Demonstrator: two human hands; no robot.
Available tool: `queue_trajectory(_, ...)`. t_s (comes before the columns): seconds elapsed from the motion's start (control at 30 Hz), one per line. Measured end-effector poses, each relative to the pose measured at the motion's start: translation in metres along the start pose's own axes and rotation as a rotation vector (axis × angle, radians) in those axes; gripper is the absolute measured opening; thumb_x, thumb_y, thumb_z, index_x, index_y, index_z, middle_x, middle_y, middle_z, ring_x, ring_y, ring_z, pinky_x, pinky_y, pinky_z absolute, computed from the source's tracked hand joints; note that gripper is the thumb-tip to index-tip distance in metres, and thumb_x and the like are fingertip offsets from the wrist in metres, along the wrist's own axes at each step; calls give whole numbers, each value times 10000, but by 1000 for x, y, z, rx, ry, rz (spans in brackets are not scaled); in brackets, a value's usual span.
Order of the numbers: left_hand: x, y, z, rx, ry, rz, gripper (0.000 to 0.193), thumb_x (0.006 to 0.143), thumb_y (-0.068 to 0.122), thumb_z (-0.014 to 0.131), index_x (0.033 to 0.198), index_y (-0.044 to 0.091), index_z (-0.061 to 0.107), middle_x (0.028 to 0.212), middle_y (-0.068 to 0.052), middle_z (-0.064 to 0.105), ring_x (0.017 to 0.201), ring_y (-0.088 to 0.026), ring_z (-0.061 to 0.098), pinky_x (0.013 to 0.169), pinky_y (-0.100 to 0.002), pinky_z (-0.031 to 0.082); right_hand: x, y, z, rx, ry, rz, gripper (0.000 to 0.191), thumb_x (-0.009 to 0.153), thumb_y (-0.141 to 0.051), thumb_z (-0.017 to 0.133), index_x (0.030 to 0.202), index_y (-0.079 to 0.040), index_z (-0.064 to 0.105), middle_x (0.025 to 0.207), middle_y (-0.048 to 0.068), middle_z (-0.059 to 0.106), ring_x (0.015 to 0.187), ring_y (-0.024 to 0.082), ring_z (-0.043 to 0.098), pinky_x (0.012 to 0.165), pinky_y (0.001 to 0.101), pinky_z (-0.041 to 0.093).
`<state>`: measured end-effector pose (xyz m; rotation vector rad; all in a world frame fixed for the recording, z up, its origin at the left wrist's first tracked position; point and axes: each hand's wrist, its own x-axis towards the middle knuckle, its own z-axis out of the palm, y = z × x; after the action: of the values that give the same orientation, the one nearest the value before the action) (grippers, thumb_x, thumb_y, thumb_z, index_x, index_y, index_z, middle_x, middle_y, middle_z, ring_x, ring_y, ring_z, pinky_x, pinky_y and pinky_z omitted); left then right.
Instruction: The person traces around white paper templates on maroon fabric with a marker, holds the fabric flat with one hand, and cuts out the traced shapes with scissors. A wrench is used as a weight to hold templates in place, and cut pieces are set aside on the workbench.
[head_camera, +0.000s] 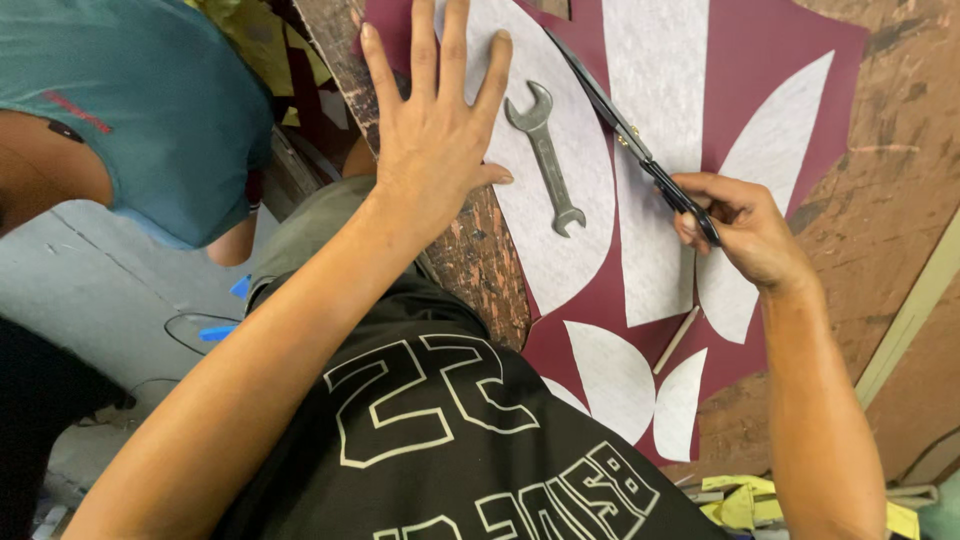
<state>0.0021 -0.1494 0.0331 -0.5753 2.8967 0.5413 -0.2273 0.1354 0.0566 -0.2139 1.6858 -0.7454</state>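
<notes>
- On the worn wooden tabletop (880, 150) lies a maroon sheet (770, 80) covered with pale grey felt-like cut-outs, petal and leaf shapes with curved edges.
- Across the upper middle of that sheet runs a pair of black scissors (620, 125), blades pointing up and to the left, lying over the gap between two grey pieces.
- The right hand (745, 230) grips the scissor handles, fingers curled through and around them, thumb side toward the blades; the hand is closed on the tool.
- The blades look nearly together, though how far they are parted cannot be told for certain.
- Just left of the scissors a grey open-ended spanner (545, 155) rests on the largest grey piece (560, 250), lying almost upright in the view, one open jaw at each end.
- The left hand (435, 130) is spread wide open, palm down and fingers splayed, pressing on the left edge of the sheet and the table's rough edge; it holds nothing, and its thumb tip reaches close to the spanner.
- Near the lower part of the sheet a thin pale stick (677, 340) lies slanted between two grey shapes.
- Below, the person's black shirt with cream outlined print (440, 430) fills the bottom of the view.
- At upper left another person in a teal shirt (140, 100) stands beside the table, over a grey floor (110, 290).
- Yellow folded scraps (740, 500) sit at the bottom right, beside the right forearm.
</notes>
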Motion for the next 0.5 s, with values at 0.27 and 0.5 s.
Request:
queue_trajectory(0.27,5,-5,-2,-52,-20,-16,1218,596,589,920,1589,66,446,1630,-325,231,1519,-522,173,1130,-838,155,19,-19,-7,-22,-56,-37,457,892,-122,753,1332,-17,687,829,-14,636,711,63,542,607,232,427)
queue_trajectory(0.5,9,-15,-7,-51,-25,-19,1224,602,602,908,1596,69,432,1636,-319,228,1521,-519,165,1124,-842,141,27,-42,-1,-119,4,50,465,859,-107,778,1314,-38,709,803,-14,626,695,76,535,593,246,422)
